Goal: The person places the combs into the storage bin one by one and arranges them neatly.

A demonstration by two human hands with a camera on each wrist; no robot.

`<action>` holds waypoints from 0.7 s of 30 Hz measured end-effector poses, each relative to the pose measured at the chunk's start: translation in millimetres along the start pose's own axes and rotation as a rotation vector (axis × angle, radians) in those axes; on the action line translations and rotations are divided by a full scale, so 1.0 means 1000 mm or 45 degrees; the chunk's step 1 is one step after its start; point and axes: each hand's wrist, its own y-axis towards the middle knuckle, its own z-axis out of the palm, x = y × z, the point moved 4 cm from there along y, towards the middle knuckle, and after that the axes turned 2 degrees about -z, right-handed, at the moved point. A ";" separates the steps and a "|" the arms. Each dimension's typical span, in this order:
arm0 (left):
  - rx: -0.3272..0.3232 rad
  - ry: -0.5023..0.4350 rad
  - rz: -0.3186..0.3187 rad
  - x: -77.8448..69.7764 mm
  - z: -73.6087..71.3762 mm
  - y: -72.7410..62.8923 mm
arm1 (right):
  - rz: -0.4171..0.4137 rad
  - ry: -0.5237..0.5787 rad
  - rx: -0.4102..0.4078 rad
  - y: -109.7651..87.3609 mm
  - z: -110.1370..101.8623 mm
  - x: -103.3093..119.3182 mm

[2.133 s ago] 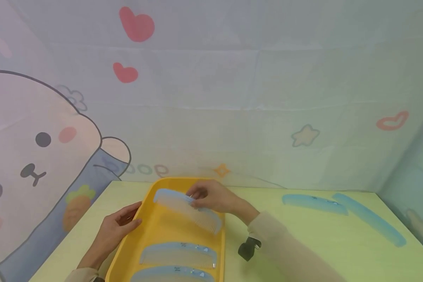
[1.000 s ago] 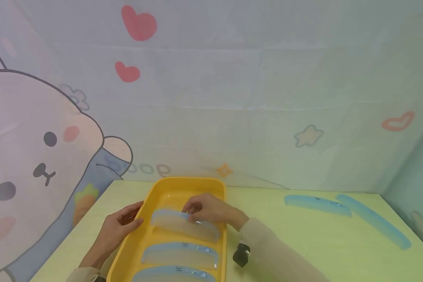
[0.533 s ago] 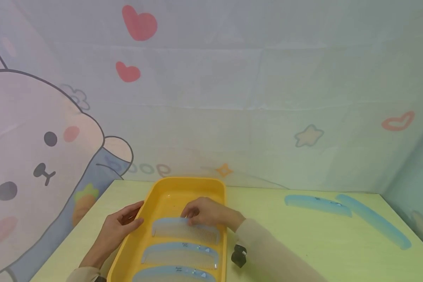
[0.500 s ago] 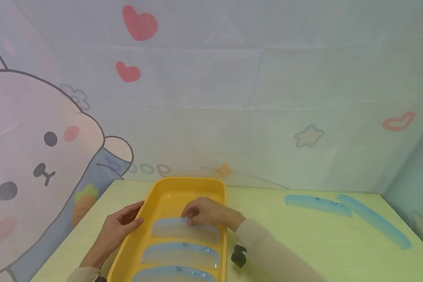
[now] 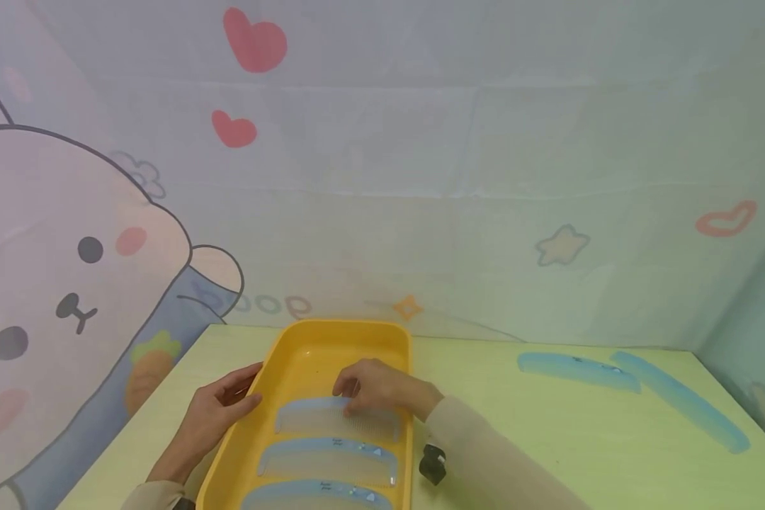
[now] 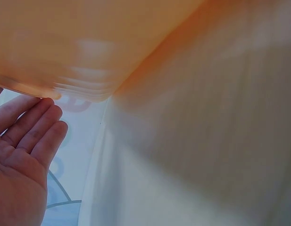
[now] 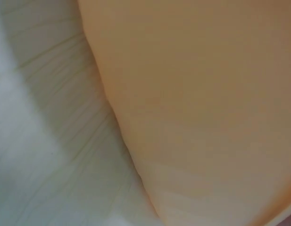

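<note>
A yellow tray [image 5: 287, 354] stands on the table; its outer wall fills much of both wrist views. My left hand [image 5: 213, 418] holds its left side, thumb over the rim and fingers outside; the left wrist view shows those fingers [image 6: 34, 125] extended against the tray's underside. Inside the tray my right hand [image 5: 379, 389] has thumb and fingers at the spine of a blue, see-through comb [image 5: 306, 418], which lies crosswise. Below it, a second comb [image 5: 328, 457] and a third comb [image 5: 315, 492] lie roughly parallel. In the right wrist view the right hand's fingers are hidden.
Two more blue combs, a near one [image 5: 580, 372] and a slanted one [image 5: 682, 404], lie end to end at the table's right. Behind the table hangs a printed cloth [image 5: 382, 163]. A black wrist device [image 5: 432, 464] sits under the right sleeve.
The right hand has brought its comb down and toward me, from tilted above the tray's far part to lying in line with the other two. The left hand has stayed at the tray's side.
</note>
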 end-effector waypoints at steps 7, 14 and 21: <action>-0.004 0.000 -0.015 0.002 0.001 0.002 | 0.026 -0.043 0.000 -0.002 0.002 -0.002; -0.010 0.010 -0.014 0.001 -0.001 0.001 | 0.016 -0.051 0.000 -0.002 0.004 0.000; -0.014 0.001 -0.023 0.001 -0.001 -0.002 | 0.000 -0.073 -0.033 -0.002 0.003 0.003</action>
